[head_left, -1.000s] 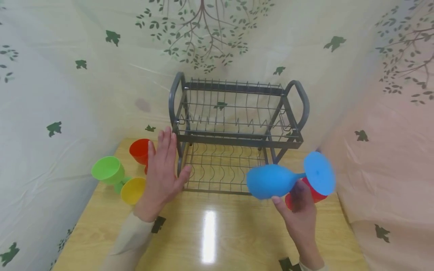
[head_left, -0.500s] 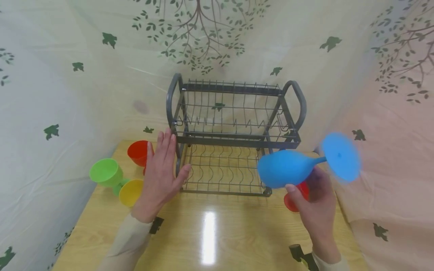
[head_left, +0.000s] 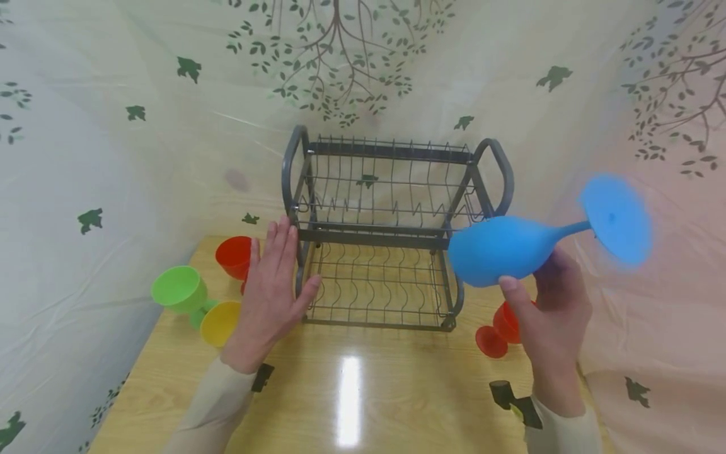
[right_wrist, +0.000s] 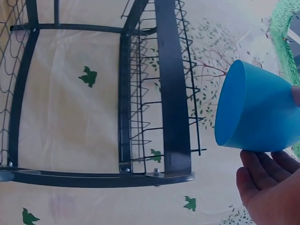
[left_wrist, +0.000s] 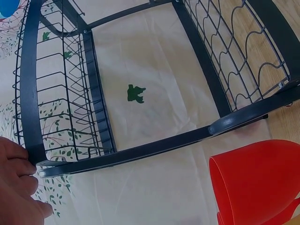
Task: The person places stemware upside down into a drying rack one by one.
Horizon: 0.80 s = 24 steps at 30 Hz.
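My right hand (head_left: 558,318) grips a blue plastic goblet (head_left: 501,249) by its bowl, thumb on the near side. The goblet lies sideways in the air, mouth to the left and round foot to the right, off the right end of a dark two-tier dish rack (head_left: 374,239). In the right wrist view the goblet's bowl (right_wrist: 262,112) faces the rack's upper tier, apart from it. My left hand (head_left: 266,293) rests against the rack's left end, fingers extended and thumb spread. The left wrist view has its fingers (left_wrist: 16,164) at the corner of the frame.
Left of the rack stand a red goblet (head_left: 232,257), a green goblet (head_left: 178,289) and a yellow goblet (head_left: 220,323). Another red goblet (head_left: 507,323) lies tipped over on the wooden table (head_left: 397,384) near my right wrist. A patterned cloth (head_left: 170,164) hangs behind and at both sides.
My right hand has moved up and to the right with the blue goblet, from before the lower tier to the upper tier's right end. The left hand stays in place.
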Motion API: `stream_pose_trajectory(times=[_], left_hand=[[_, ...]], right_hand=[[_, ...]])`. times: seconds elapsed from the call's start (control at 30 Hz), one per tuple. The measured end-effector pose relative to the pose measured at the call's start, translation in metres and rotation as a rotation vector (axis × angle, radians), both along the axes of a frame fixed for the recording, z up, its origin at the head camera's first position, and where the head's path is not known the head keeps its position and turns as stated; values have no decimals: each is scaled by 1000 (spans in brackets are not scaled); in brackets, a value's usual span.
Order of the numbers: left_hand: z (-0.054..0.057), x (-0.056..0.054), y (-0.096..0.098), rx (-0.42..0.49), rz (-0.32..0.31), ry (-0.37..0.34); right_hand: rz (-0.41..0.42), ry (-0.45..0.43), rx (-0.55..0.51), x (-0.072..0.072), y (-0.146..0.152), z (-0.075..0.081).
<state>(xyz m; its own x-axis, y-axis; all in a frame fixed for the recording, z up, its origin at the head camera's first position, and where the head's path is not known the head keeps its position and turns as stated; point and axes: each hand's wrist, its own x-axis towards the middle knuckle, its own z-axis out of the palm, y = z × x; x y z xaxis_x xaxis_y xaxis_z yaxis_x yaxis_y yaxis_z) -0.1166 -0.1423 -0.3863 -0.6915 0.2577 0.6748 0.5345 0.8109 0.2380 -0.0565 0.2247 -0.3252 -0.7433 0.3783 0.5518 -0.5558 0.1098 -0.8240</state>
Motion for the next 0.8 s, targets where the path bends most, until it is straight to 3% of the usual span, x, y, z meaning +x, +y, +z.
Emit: stream_pose_trajectory(times=[0.17, 0.37, 0.8], left_hand=[[0, 0, -1, -12, 6, -3], [1, 1, -1, -11, 11, 6], [3, 2, -1, -2, 9, -14]], right_hand=[[-13, 30, -18, -8, -4, 14], [-118, -19, 65, -17, -6, 30], [-122, -47, 84, -45, -4, 51]])
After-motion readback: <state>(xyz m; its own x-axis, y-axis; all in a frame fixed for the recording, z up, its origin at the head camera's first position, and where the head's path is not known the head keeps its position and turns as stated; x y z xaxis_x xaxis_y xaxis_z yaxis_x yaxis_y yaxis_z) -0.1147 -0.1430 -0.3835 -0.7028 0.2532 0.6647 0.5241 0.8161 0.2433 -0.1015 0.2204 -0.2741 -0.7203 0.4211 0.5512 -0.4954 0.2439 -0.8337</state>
